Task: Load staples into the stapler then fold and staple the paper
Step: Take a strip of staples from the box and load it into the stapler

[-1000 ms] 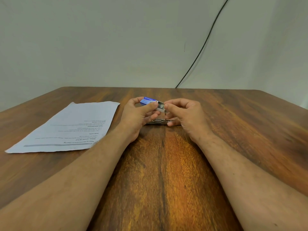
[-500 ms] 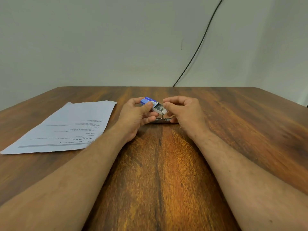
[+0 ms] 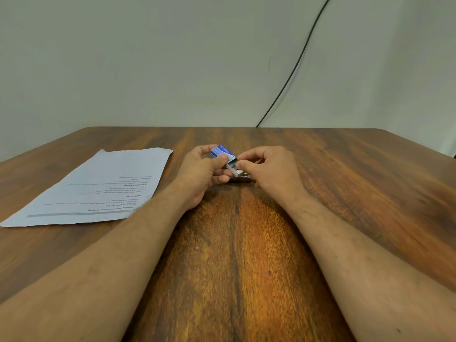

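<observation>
My left hand [image 3: 199, 172] grips a small blue staple box [image 3: 222, 151] just above the middle of the wooden table [image 3: 234, 255]. The box's white inner tray [image 3: 233, 167] is slid part way out towards my right hand [image 3: 269, 169], whose thumb and forefinger pinch the tray's end. Under both hands a metal stapler [image 3: 240, 178] lies on the table, mostly hidden. A printed sheet of paper [image 3: 98, 186] lies flat to the left of my left forearm.
A black cable [image 3: 296, 62] runs down the pale wall to the table's far edge. The table's right edge shows at far right.
The white inner tray has slid further out of the blue box between my hands. The hands themselves stay in the same place over the stapler.
</observation>
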